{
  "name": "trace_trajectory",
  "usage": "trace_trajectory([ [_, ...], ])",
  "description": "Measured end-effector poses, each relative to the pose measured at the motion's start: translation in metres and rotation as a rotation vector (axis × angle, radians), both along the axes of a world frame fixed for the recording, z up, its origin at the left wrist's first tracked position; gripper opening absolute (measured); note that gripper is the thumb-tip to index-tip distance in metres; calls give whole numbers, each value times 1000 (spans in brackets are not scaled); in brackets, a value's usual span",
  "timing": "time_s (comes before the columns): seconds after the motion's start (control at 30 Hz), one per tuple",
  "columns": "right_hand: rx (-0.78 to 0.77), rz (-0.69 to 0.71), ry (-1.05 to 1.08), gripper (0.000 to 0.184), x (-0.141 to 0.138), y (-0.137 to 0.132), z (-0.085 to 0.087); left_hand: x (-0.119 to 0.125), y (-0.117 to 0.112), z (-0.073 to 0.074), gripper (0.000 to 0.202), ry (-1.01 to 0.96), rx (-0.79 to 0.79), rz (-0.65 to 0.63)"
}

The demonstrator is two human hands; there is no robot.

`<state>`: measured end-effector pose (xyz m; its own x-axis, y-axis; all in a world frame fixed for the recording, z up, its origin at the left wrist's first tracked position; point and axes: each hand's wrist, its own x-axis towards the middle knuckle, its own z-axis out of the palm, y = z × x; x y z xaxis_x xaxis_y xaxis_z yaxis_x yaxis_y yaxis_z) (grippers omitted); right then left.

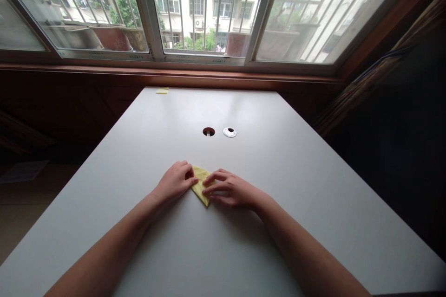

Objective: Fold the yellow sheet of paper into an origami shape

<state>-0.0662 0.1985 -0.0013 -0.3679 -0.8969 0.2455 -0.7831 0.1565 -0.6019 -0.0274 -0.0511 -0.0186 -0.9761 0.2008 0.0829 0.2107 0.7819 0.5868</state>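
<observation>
A piece of yellow folded paper (201, 187), roughly triangular with one corner pointing toward me, lies on the white table (244, 250). My left hand (177, 179) is closed at its left edge, the thumb over the paper and the other fingers curled. From the right, my right hand (228, 187) reaches over the paper with its fingers stretched and apart, the fingertips resting on its surface. Those fingers hide part of the paper's right side.
Beyond the paper, the tabletop has a round hole (208, 132) and a silver ring-shaped cover (230, 132) beside it. A small yellow strip (162, 90) lies at the far left edge. A barred window (209, 14) stands behind the table, and a dark curtain (383, 79) hangs at right.
</observation>
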Motion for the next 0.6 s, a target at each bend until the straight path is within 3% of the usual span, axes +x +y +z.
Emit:
trace_trajectory([
  [0.27, -59, -91, 91, 12, -3, -17, -20, 4, 10, 4, 19, 15, -51, 66],
  [0.6, 61, -164, 71, 23, 7, -19, -15, 7, 13, 1, 18, 32, -94, 107],
])
